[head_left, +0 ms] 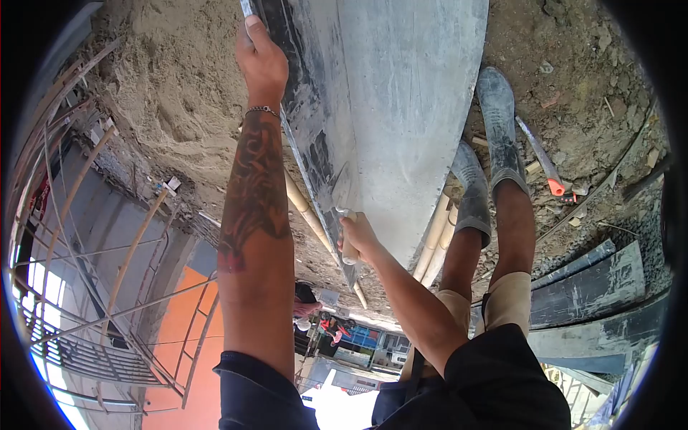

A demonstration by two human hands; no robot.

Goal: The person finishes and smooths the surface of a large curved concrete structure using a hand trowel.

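A long grey panel (412, 107), smeared with wet-looking cement along its darker left side, stretches from the top of the head view to the middle. My left hand (263, 63), at the end of a tattooed forearm, is closed around the panel's left edge near the top. Lower down, my right hand (360, 238) grips the pale handle of a trowel (350, 251). The trowel's blade lies over the dark, smeared strip of the panel and is hard to make out against the grey.
Bamboo poles (436, 240) lie under the panel. At right are my boots (496, 100), a handsaw (555, 185) with an orange handle, and curved dark boards (588, 294). Sandy soil (168, 93), bamboo scaffolding (136, 244) and an orange wall (183, 337) fill the left.
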